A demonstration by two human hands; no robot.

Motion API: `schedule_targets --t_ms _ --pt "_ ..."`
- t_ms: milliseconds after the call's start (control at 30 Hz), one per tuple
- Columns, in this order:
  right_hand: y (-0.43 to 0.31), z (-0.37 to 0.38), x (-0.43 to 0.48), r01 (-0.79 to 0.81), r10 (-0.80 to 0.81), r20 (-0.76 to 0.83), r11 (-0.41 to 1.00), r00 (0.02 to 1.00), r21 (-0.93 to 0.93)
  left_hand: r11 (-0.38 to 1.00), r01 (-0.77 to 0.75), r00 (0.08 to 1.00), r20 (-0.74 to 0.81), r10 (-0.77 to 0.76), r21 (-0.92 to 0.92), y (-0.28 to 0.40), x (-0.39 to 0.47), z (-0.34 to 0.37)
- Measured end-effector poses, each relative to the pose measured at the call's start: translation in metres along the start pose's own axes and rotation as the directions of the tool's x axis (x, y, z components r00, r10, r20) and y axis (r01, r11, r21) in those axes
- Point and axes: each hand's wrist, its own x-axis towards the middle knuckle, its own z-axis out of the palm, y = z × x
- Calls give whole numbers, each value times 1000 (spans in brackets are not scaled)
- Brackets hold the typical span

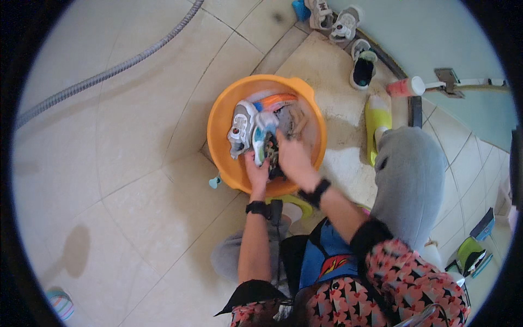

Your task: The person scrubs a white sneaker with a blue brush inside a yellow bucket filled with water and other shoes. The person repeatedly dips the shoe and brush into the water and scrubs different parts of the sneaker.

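An orange plastic basin (216, 163) stands on the floor in front of me, with soapy water inside. My left hand (257, 171) grips a shoe with a white, teal and green sole (259, 147) at its lower end. Closed and motion-blurred, my right hand (296, 159) is against the shoe's right side. A whitish blurred thing (267, 121) lies by its fingertips; whether that hand holds it is unclear. A grey-and-white sneaker (242, 124) rests at the basin's left, beside the held shoe. Behind lie an orange-and-blue item (276, 101) and a greyish-brown soaked item (295, 118).
Several shoes stand along the wall at upper right, including a white sneaker (345, 25) and a dark-lined shoe (363, 69). Nearby is a pink container with a white lid (402, 87). A grey corrugated hose (118, 70) crosses the tiles at upper left. My feet wear yellow-green slippers (376, 118).
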Motion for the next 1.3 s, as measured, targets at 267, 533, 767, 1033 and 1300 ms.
schedule_targets --t_ms 267,533,767,1033,1300 --pt "-5 27 -44 79 -64 -87 981 994 177 878 280 958 51 -283 -388 16 -6 -10" --pt "-4 7 -29 107 -113 40 988 993 115 882 260 937 323 -133 -392 18 21 -25" --pt "-9 -3 -27 -22 6 74 977 997 212 996 84 996 16 -84 -32 8 38 -10" --pt "8 33 43 -43 61 79 976 995 -215 972 28 993 -101 -53 -234 26 20 -29" --pt "14 2 20 -78 84 53 992 995 -97 991 61 998 -25 -64 -117 25 29 -27"
